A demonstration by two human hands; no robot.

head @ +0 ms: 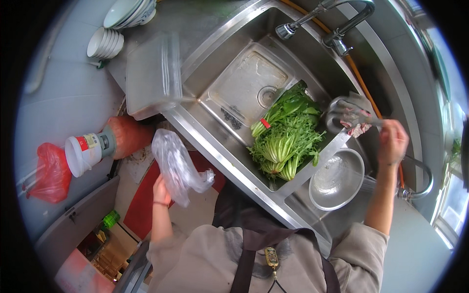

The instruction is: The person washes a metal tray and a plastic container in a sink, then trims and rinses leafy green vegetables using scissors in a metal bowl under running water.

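My left hand [161, 190] grips a clear plastic bag [176, 164] in front of the sink's edge. What the bag holds, if anything, I cannot tell. Over the sink divider, my right hand [394, 143] holds a blurred greyish object with red and white patches [357, 122]; motion hides what it is. Below it, a round metal bowl [333, 113] is partly covered. A larger metal bowl [337, 179] sits tilted in the right basin. In the left basin lie leafy greens [285, 146], one bunch bound with a red band [265, 123].
A chrome spray faucet [285, 31] overhangs the steel sink [220, 157]; a second faucet [427, 183] is at right. Clear plastic containers [154, 77] stand at the left edge, with stacked cups [105, 43] and bowls [130, 13] beyond. A gas cylinder [128, 137] stands at left.
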